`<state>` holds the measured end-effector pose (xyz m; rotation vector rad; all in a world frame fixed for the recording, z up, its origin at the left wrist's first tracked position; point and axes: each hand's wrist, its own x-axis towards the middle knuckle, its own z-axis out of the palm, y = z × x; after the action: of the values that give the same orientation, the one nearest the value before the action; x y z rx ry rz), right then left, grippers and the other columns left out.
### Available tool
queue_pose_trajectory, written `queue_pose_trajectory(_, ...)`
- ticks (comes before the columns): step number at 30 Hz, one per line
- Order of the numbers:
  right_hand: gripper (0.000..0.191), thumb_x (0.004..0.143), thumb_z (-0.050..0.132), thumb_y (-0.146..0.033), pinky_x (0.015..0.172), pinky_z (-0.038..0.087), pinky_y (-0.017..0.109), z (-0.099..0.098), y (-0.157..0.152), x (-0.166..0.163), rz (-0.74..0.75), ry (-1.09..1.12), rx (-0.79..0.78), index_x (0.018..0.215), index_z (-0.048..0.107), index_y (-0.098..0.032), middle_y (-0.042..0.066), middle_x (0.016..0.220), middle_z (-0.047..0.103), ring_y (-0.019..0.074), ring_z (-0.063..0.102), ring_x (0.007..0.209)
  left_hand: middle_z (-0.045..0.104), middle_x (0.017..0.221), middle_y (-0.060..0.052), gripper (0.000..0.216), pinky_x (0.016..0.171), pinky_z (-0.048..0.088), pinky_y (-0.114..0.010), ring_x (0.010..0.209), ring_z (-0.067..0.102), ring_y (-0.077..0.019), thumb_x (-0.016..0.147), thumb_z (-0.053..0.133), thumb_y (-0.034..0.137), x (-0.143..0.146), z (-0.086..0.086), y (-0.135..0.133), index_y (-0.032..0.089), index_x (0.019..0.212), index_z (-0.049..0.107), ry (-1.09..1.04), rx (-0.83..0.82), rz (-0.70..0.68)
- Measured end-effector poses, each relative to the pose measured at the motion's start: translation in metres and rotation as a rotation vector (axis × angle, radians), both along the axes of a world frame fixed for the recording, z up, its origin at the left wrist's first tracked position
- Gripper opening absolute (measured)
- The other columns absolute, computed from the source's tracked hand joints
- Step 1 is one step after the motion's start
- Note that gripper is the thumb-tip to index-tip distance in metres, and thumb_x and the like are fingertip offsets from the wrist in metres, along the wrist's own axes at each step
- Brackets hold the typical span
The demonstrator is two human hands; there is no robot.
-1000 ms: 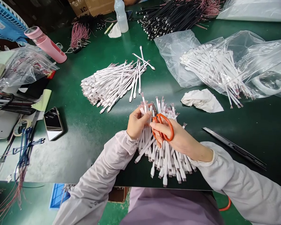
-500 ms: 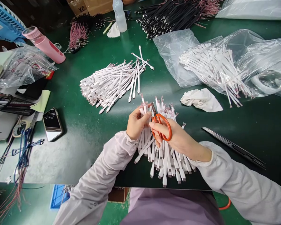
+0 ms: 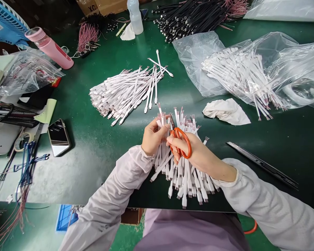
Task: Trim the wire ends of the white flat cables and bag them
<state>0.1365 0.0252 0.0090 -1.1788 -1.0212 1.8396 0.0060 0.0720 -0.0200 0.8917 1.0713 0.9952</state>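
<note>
My right hand [image 3: 191,148] grips orange-handled scissors [image 3: 186,143], their blades angled up and left toward my left hand [image 3: 154,136]. Between its thumb and fingers, my left hand pinches a short white USB cable [image 3: 162,120] whose stripped pinkish wire ends stick up. The blade tips sit right by those wire ends; whether they touch is too small to tell. Below both hands lies a spread pile of white cables [image 3: 187,177], wire ends away from me and metal plugs toward the table's front edge.
Another white cable heap [image 3: 125,92] lies farther left. At the right are a bagged cable bundle [image 3: 235,71], a crumpled white cloth [image 3: 227,111] and a utility knife [image 3: 261,165]. A phone [image 3: 59,137] and pink bottle [image 3: 49,48] are left; black cables [image 3: 188,19] lie at the back.
Both hands and the scissors stay nearly in place. The view has shifted very slightly; nothing has been picked up or let go.
</note>
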Motion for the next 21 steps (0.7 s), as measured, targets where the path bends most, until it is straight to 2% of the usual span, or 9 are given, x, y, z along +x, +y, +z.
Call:
queue_pose_trajectory(8, 0.038, 0.083, 0.064, -0.043, 0.05, 0.047, 0.028, -0.0046, 0.0005, 0.0026, -0.017, 0.066, -0.002, 0.058, 0.049, -0.02, -0.004, 0.043, 0.05, 0.0103, 0.049, 0.039, 0.053, 0.062, 0.006, 0.05, 0.039, 0.034, -0.019, 0.043, 0.042, -0.0046, 0.066, 0.081, 0.035, -0.0016, 0.0002, 0.0008, 0.017, 0.11, 0.066, -0.018, -0.006, -0.034)
queue_pose_trajectory(14, 0.031, 0.083, 0.065, -0.042, 0.042, 0.04, 0.026, -0.005, 0.0004, 0.0021, -0.057, 0.085, -0.001, 0.064, 0.052, -0.02, -0.006, 0.041, 0.049, 0.0101, 0.047, 0.034, 0.05, 0.058, 0.007, 0.047, 0.04, 0.034, -0.019, 0.043, 0.042, -0.0048, 0.069, 0.079, 0.035, -0.0019, 0.0005, 0.0004, 0.019, 0.11, 0.066, -0.019, -0.002, -0.058)
queue_pose_trajectory(18, 0.033, 0.084, 0.062, -0.04, 0.048, 0.046, 0.027, -0.0049, -0.0002, 0.0019, -0.021, 0.106, 0.001, 0.061, 0.051, -0.02, -0.004, 0.042, 0.05, 0.0103, 0.049, 0.039, 0.052, 0.062, 0.007, 0.047, 0.038, 0.032, -0.019, 0.04, 0.041, -0.0035, 0.067, 0.08, 0.036, -0.0018, 0.0002, 0.0007, 0.019, 0.108, 0.066, -0.006, -0.002, -0.032)
queue_pose_trajectory(21, 0.027, 0.085, 0.06, -0.038, 0.049, 0.047, 0.027, -0.0047, -0.0005, 0.0023, 0.004, 0.122, -0.024, 0.066, 0.055, -0.019, -0.004, 0.043, 0.052, 0.0106, 0.049, 0.039, 0.05, 0.06, 0.008, 0.048, 0.037, 0.03, -0.019, 0.038, 0.039, -0.0027, 0.066, 0.081, 0.038, -0.0019, -0.0007, 0.0012, 0.019, 0.108, 0.066, -0.003, 0.0, -0.034)
